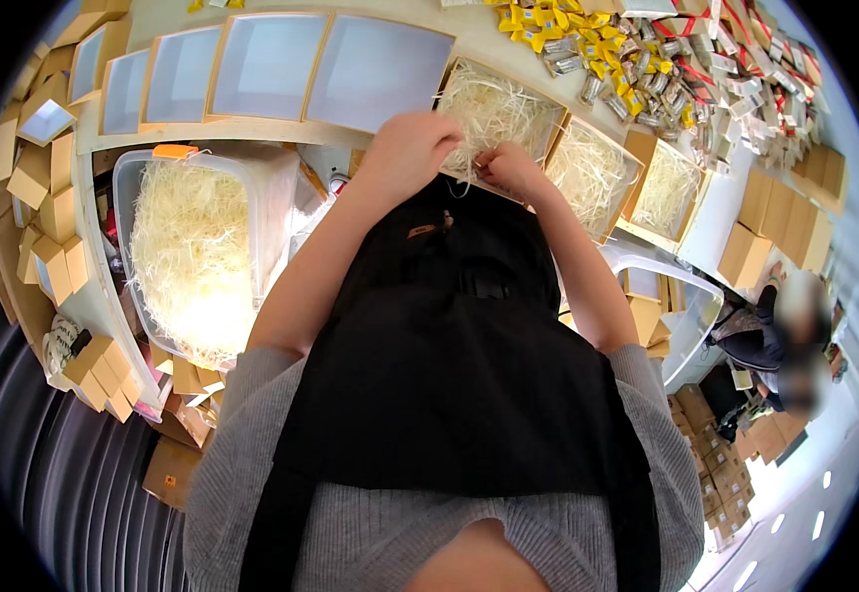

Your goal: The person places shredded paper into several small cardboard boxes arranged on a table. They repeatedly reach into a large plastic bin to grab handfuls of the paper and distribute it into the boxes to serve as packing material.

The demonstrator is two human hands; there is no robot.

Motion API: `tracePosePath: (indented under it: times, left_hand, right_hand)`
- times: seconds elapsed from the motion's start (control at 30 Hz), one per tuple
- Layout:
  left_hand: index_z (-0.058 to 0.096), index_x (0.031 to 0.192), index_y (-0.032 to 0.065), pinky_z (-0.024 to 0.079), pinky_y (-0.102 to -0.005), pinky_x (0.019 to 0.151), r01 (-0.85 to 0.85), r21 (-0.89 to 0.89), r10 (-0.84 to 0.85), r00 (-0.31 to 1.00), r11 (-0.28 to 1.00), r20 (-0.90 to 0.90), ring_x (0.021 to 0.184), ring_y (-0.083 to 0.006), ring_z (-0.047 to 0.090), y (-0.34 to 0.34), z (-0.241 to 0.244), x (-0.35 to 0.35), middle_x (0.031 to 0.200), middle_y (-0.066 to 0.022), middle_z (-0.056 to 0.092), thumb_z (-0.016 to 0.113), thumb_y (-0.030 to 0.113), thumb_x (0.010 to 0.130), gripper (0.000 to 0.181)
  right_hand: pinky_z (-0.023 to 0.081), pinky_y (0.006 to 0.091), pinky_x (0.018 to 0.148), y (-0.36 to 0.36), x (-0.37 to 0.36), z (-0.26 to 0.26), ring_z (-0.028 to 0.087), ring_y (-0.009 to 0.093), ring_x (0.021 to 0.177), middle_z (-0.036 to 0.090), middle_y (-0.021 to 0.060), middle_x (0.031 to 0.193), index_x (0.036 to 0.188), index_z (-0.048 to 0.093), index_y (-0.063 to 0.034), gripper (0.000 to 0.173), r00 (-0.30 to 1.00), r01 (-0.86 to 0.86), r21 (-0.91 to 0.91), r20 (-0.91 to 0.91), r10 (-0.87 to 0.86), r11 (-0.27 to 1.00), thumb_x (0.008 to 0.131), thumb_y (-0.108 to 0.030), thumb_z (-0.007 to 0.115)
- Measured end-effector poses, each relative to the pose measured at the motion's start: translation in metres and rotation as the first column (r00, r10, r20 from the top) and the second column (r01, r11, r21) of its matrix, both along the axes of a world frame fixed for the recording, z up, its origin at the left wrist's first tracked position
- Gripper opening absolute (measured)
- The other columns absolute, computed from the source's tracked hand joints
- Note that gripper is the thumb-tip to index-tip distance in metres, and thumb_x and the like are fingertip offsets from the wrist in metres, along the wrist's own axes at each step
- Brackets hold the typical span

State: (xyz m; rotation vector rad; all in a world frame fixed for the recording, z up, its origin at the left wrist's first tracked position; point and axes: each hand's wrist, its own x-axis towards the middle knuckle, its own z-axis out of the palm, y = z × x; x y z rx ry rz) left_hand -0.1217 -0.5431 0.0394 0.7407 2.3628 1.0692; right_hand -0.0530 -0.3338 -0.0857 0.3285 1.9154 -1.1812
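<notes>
Pale shredded filler (500, 107) lies in an open cardboard box at the table's near edge. My left hand (411, 152) is over the box's left edge, its fingers bent beside the filler; whether they pinch any strands is hidden. At the box's near side, my right hand (511, 170) has its curled fingertips in the filler, and its grip cannot be made out. To the right stand a second box with filler (588, 166) and a third box with filler (666, 189). Open boxes with pale, bare insides, such as one white-lined box (381, 66), form a row on the left.
A clear plastic tub of shredded filler (193, 244) stands below the table on the left. Yellow packets (533, 22), clear packets and white boxes with red ribbon (740, 52) are heaped at the back right. Another clear tub (696, 296) and other people are on the right.
</notes>
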Motion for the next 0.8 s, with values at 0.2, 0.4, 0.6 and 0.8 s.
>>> tracePosePath:
  times: [0.2, 0.4, 0.6, 0.8]
  left_hand:
    - [0.065, 0.089, -0.0020, 0.048, -0.0307, 0.063, -0.149, -0.279, 0.268, 0.848, 0.949, 0.458, 0.069, -0.0205, 0.062, -0.005, -0.040, 0.076, 0.079, -0.0116, 0.066, 0.068, 0.040, 0.075, 0.044]
    - [0.064, 0.084, 0.0020, 0.041, -0.0231, 0.049, -0.365, -0.054, 0.174, 0.304, 0.929, 0.937, 0.056, -0.0078, 0.049, 0.020, -0.066, 0.067, 0.066, 0.0011, 0.055, 0.060, 0.025, 0.085, 0.024]
    - [0.063, 0.086, 0.0014, 0.043, -0.0225, 0.050, -0.650, 0.158, 0.127, 0.369, 0.743, 0.921, 0.058, -0.0090, 0.054, 0.053, -0.037, 0.014, 0.065, -0.0025, 0.057, 0.056, 0.021, 0.088, 0.021]
    - [0.061, 0.101, -0.0008, 0.047, -0.0398, 0.079, -0.368, 0.047, 0.370, 0.929, 0.928, -0.019, 0.089, -0.0321, 0.059, 0.084, -0.085, -0.006, 0.100, -0.0222, 0.057, 0.053, 0.011, 0.083, 0.022]
  right_hand:
    - [0.051, 0.0351, 0.077, -0.005, -0.037, 0.087, 0.060, 0.023, 0.090, 0.060, 0.0113, 0.104, 0.110, 0.055, 0.0014, 0.034, 0.838, 0.538, -0.356, 0.132, -0.529, 0.764, 0.078, 0.002, 0.045]
    - [0.051, 0.0437, 0.083, -0.025, -0.066, 0.015, 0.055, 0.030, 0.103, 0.045, 0.0129, 0.127, 0.130, 0.039, -0.0006, 0.054, 0.424, 0.846, -0.504, 0.437, -0.794, 0.174, 0.077, 0.010, 0.038]
    - [0.050, 0.0413, 0.082, -0.012, -0.059, -0.028, 0.057, 0.029, 0.102, 0.047, 0.0128, 0.126, 0.129, 0.040, -0.0004, 0.055, 0.436, 0.821, -0.564, 0.509, -0.742, 0.095, 0.075, 0.010, 0.039]
    - [0.047, 0.0288, 0.082, -0.003, -0.042, 0.056, 0.055, 0.021, 0.104, 0.053, 0.0147, 0.119, 0.119, 0.048, 0.0018, 0.045, 0.647, 0.724, -0.393, 0.099, -0.756, 0.567, 0.075, 0.007, 0.046]
